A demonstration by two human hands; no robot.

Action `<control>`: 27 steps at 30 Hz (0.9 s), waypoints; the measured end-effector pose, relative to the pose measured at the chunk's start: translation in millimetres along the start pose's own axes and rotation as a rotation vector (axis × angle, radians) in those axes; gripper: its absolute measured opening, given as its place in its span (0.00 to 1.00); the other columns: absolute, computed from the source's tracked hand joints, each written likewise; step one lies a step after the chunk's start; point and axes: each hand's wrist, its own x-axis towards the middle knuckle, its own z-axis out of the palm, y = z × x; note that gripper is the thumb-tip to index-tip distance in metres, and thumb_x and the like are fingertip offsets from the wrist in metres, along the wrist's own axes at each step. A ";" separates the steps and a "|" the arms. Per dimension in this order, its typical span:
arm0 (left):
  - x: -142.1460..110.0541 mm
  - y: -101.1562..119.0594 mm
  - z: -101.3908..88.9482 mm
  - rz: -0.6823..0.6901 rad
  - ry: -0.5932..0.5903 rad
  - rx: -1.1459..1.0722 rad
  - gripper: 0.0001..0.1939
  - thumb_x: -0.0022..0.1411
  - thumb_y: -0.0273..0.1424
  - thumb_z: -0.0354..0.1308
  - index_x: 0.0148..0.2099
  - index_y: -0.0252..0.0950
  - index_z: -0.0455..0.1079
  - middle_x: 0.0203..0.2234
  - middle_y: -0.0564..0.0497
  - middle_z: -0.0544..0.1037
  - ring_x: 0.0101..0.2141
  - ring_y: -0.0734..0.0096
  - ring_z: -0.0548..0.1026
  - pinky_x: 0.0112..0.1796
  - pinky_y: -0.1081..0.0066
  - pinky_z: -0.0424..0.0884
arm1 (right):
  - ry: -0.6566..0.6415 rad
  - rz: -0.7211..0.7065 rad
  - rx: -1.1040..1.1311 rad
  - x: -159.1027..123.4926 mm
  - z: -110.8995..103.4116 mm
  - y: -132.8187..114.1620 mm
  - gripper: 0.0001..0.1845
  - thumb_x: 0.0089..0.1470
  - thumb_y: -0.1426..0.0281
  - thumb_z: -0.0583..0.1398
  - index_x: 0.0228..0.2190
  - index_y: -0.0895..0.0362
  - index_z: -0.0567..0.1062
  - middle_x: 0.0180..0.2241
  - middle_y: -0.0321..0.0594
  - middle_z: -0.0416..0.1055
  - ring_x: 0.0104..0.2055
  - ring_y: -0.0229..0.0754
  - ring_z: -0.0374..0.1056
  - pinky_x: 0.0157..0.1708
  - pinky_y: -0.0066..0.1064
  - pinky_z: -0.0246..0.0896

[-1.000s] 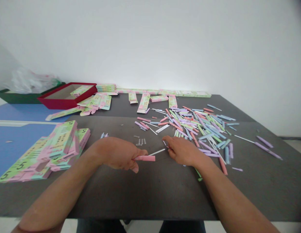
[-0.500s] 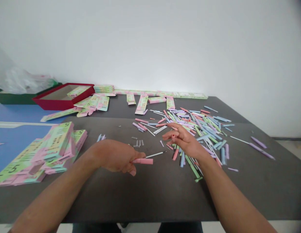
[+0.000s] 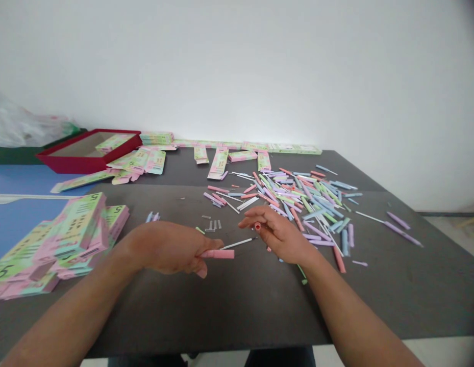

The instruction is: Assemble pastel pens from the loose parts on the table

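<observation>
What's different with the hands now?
The right hand let go of the white stick, moved over the pen pile, then came back left with a red tube in its fingers. The left hand still holds the pink barrel and white stick.

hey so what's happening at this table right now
A person is handling pen parts. The left hand holds a pink barrel and a white refill, and the right hand holds a small pinkish-red piece. Loose pastel parts lie spread around and beyond the right hand. Printed boxes are stacked on the left, near a red tray with another box inside.
</observation>
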 end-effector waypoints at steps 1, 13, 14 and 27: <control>0.3 -0.3 0.6 -0.003 0.006 0.006 0.29 0.55 0.35 0.57 0.60 0.44 0.62 0.35 0.47 0.80 0.33 0.59 0.77 0.26 0.72 0.62 | 0.001 -0.003 0.000 0.2 -0.1 0.7 0.16 0.61 0.74 0.48 0.51 0.54 0.59 0.45 0.45 0.72 0.47 0.41 0.68 0.45 0.39 0.61; 1.5 -4.6 5.3 0.013 0.026 0.018 0.29 0.56 0.36 0.55 0.61 0.43 0.61 0.35 0.46 0.80 0.32 0.58 0.77 0.27 0.71 0.63 | 0.000 0.000 -0.019 1.0 -0.2 -0.9 0.17 0.61 0.74 0.47 0.51 0.54 0.58 0.45 0.46 0.72 0.47 0.41 0.68 0.45 0.39 0.60; 1.6 -4.6 5.5 0.010 0.019 0.013 0.29 0.57 0.36 0.55 0.61 0.43 0.61 0.35 0.46 0.80 0.32 0.58 0.77 0.27 0.71 0.64 | -0.001 0.000 -0.015 0.9 0.0 -1.5 0.17 0.61 0.74 0.47 0.51 0.54 0.58 0.45 0.46 0.72 0.47 0.41 0.68 0.45 0.39 0.60; 0.2 1.4 3.0 -0.024 -0.014 0.033 0.30 0.57 0.37 0.57 0.62 0.44 0.59 0.40 0.43 0.79 0.36 0.55 0.77 0.28 0.70 0.64 | -0.073 0.102 -0.571 5.5 -18.3 26.4 0.13 0.59 0.70 0.52 0.42 0.54 0.74 0.40 0.42 0.74 0.42 0.43 0.68 0.40 0.31 0.57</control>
